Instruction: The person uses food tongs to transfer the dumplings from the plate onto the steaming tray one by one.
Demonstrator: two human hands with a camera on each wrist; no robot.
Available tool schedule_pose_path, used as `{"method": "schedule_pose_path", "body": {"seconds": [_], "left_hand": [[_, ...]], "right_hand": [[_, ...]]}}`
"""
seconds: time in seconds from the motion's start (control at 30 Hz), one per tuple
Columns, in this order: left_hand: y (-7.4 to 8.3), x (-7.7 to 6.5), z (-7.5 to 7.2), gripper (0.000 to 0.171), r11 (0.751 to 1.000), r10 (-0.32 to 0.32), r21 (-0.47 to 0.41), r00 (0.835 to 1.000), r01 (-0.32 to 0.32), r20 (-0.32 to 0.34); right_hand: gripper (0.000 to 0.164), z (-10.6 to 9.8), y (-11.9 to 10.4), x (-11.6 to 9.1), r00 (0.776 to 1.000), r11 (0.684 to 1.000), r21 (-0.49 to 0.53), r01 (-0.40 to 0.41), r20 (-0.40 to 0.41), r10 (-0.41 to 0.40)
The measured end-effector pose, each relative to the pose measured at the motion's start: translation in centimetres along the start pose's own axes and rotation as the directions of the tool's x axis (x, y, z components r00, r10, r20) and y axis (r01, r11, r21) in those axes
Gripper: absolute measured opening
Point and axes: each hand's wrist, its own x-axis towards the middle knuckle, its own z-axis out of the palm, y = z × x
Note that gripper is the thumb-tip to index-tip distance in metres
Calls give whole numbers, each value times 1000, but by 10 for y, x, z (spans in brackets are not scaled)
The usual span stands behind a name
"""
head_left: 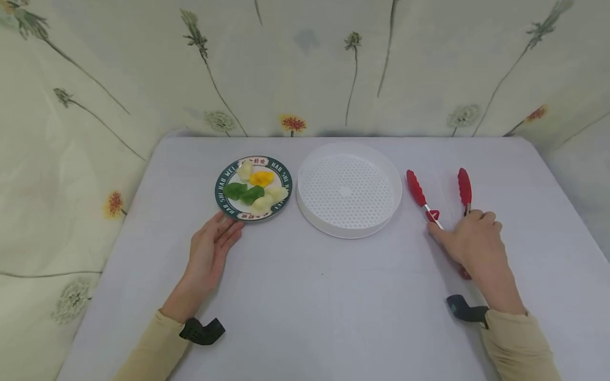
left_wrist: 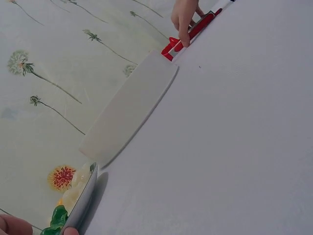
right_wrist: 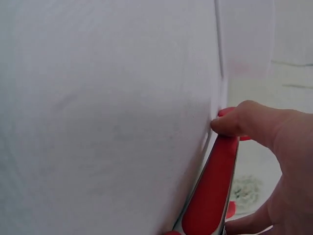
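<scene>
My left hand holds the near rim of a small round plate, its fingertips at the green lettered border. Shaped pieces like toy dumplings, in green, yellow and pale cream, lie on it, among them a yellow one and a green one. In the left wrist view the plate shows edge-on, with a fingertip against its underside. On the right, my right hand grips metal tongs with red tips spread apart. Its thumb presses a red handle panel of the tongs.
Between plate and tongs stands a round white tray with a perforated base and a low wall. All rests on a white-covered table. A flower-patterned cloth hangs behind. A dark wrist camera sits on each sleeve.
</scene>
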Motion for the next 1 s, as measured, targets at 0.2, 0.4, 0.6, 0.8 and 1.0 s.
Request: {"method": "schedule_pose_path", "body": {"seconds": [0.2, 0.4, 0.6, 0.8, 1.0], "left_hand": [[-1, 1, 0, 56, 1000, -3, 0, 1000, 3, -6], [-1, 0, 0, 56, 1000, -5, 11, 1000, 5, -11], [0, -2, 0, 56, 1000, -9, 5, 1000, 9, -7], [-1, -2, 1, 57, 1000, -2, 4, 1000, 2, -9], [-2, 0, 1, 56, 1000, 6, 9, 1000, -6, -8]], "right_hand": [[108, -1, -2, 0, 1000, 1000, -13, 14, -21, -14], [107, -1, -3, 2, 999, 1000, -25, 5, -34, -6], [95, 0, -3, 0, 990, 999, 12, 36, -136, -34], [84, -6, -8, -6, 934, 987, -34, 159, -319, -161], [80, -19, -23, -19, 874, 968, -48, 247, -420, -244]]}}
